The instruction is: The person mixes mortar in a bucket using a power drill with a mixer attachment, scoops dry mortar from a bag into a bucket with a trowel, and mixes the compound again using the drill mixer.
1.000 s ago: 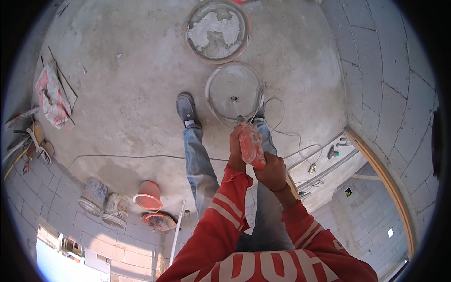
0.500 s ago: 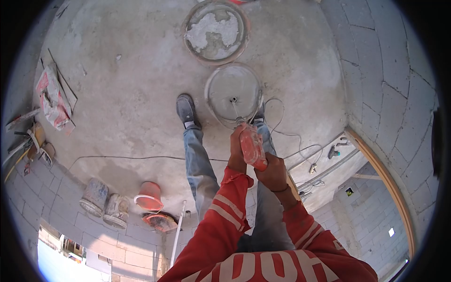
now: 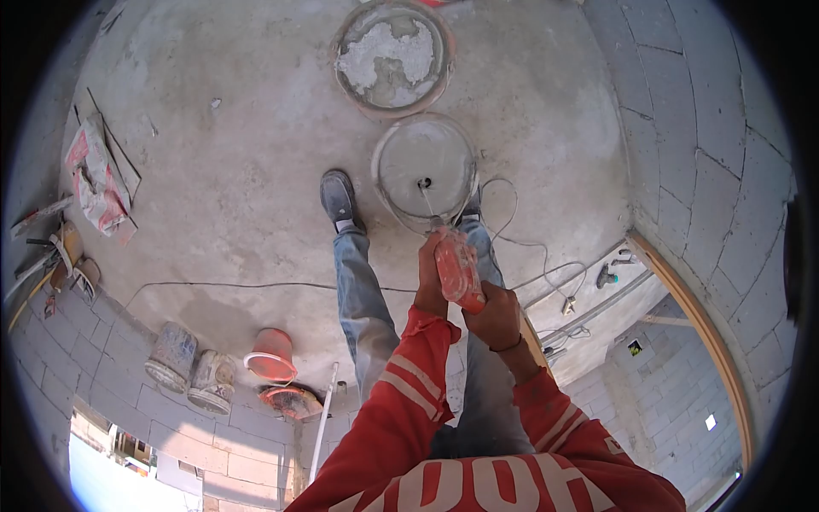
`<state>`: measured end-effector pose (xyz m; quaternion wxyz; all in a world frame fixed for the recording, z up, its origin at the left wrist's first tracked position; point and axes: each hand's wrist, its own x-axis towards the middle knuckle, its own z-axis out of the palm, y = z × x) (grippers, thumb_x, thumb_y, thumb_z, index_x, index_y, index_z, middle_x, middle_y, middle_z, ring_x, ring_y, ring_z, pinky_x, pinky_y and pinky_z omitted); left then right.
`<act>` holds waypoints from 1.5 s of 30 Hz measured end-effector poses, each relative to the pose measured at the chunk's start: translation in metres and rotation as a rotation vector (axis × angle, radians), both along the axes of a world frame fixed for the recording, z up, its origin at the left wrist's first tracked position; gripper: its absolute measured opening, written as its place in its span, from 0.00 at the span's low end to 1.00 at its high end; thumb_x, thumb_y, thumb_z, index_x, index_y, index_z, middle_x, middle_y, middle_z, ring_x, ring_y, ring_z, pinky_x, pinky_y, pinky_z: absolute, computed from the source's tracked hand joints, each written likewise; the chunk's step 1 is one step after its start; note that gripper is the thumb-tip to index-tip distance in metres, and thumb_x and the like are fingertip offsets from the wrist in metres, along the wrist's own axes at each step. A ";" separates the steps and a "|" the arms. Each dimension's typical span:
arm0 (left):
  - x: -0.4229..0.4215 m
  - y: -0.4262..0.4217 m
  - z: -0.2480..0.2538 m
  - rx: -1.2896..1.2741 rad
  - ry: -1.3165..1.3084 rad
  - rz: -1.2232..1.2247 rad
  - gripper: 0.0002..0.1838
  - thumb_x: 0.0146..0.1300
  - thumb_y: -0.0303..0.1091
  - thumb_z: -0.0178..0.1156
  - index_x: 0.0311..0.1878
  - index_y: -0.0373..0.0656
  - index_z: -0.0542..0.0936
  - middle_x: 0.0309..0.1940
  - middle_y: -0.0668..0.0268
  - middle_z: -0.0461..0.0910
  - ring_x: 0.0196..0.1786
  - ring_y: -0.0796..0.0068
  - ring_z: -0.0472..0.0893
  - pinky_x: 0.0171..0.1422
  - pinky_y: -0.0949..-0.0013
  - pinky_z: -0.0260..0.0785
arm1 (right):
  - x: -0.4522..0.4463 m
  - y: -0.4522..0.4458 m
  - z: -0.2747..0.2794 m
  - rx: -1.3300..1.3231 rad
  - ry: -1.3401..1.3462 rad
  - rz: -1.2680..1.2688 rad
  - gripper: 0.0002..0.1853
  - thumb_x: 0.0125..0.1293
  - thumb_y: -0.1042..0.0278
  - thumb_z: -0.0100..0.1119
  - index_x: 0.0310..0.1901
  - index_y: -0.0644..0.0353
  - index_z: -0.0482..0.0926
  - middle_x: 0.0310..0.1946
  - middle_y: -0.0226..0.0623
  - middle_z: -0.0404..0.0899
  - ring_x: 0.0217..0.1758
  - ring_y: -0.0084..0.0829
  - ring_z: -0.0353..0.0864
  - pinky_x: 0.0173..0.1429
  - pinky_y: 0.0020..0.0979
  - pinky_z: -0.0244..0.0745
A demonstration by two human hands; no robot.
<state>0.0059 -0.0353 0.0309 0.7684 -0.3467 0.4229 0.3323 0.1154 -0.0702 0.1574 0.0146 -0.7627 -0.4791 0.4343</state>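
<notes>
A red power drill, smeared with dried mortar, is between my two hands. My left hand grips the drill's front body near the chuck. Around its rear handle my right hand is wrapped. The mixing rod runs from the drill down into a round bucket on the floor between my feet. Smooth wet grey mortar fills the bucket, with a small dark hollow where the rod enters. What lies under the surface is hidden.
Beyond stands a second tub with patchy grey-white mix. A power cord loops right to a socket block. Behind me are two stained buckets, a red bucket and a white pole. A torn bag lies left.
The dark hollow around the rod looks slightly larger and the drill has shifted a touch. My hands and feet otherwise stay in place.
</notes>
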 end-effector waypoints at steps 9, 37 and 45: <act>-0.007 0.001 0.007 -0.035 0.053 0.007 0.18 0.68 0.48 0.64 0.51 0.46 0.76 0.41 0.56 0.81 0.34 0.54 0.83 0.38 0.52 0.80 | -0.007 0.006 0.004 -0.015 0.044 -0.026 0.10 0.54 0.69 0.71 0.30 0.63 0.78 0.26 0.55 0.82 0.34 0.63 0.85 0.37 0.54 0.79; -0.007 0.015 -0.004 -0.062 0.002 0.010 0.15 0.69 0.48 0.62 0.44 0.46 0.78 0.37 0.57 0.82 0.33 0.55 0.83 0.37 0.54 0.80 | -0.007 0.020 0.001 -0.006 0.011 0.014 0.12 0.54 0.67 0.72 0.31 0.63 0.78 0.26 0.54 0.83 0.34 0.61 0.86 0.37 0.52 0.80; -0.003 0.015 -0.003 -0.006 0.013 0.042 0.10 0.70 0.45 0.61 0.45 0.50 0.78 0.38 0.57 0.82 0.31 0.55 0.83 0.37 0.54 0.80 | -0.004 0.017 0.000 -0.005 0.029 -0.023 0.11 0.53 0.69 0.72 0.31 0.63 0.78 0.26 0.56 0.83 0.34 0.62 0.85 0.38 0.53 0.80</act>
